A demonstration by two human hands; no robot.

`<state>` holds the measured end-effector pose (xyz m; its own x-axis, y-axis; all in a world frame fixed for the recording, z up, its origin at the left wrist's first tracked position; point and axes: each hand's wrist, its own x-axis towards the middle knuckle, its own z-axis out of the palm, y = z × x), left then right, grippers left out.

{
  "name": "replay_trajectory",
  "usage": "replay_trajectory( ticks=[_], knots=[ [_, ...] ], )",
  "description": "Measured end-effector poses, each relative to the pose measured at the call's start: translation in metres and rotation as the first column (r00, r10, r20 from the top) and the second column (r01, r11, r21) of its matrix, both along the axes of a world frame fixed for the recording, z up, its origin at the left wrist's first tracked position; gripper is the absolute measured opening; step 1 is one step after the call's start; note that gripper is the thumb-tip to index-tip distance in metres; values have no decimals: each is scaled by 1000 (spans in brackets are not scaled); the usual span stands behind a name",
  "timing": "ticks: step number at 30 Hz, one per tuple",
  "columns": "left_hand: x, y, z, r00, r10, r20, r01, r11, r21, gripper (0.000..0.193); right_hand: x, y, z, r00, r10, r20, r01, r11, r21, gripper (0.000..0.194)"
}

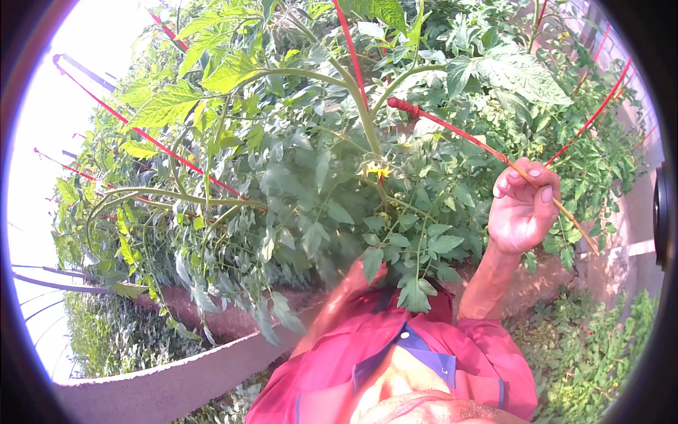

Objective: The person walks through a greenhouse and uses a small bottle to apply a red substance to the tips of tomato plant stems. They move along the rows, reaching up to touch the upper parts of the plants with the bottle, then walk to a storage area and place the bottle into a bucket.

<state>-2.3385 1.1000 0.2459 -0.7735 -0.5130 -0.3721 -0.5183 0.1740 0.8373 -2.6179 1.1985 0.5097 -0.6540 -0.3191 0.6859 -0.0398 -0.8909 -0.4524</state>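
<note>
My right hand (522,206) is raised at the right, its fingers and thumb pinching a thin wooden stick (574,222). The far part of the stick is red and ends in a thick, wrapped tip (403,106), close to the right of a tomato stem (365,124). Below the tip, a yellow tomato flower (378,170) hangs among the leaves. My left hand (375,267) is low in front of my body, mostly hidden by a tomato leaf (416,294). Whether it holds anything is hidden.
Dense tomato plants fill the view ahead, with red strings (164,148) slanting up among them. A pale curved ledge (175,371) runs at the lower left. More green plants (593,360) grow at the lower right, beside a wall (633,212).
</note>
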Motion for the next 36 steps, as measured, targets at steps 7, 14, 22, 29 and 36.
replay_trajectory(
  ticks=[7,14,22,29,36],
  knots=[
    [0,15,-16,973,151,-174,-175,975,-135,31,-1,-50,36,989,20,-149,-45,985,-167,29],
    [9,18,-1,979,172,-112,-194,952,-235,44,12,-66,59,977,-19,-212,-9,992,-129,30],
    [17,20,26,921,290,-261,-308,951,-29,47,41,-65,78,923,-210,-323,187,977,-100,30],
    [43,6,-16,908,265,-325,-269,963,33,43,76,-60,109,735,-461,-498,485,870,-89,24],
    [62,-5,-26,906,275,-321,-258,961,97,43,103,-55,119,585,-511,-630,591,800,-100,26]
  ],
)
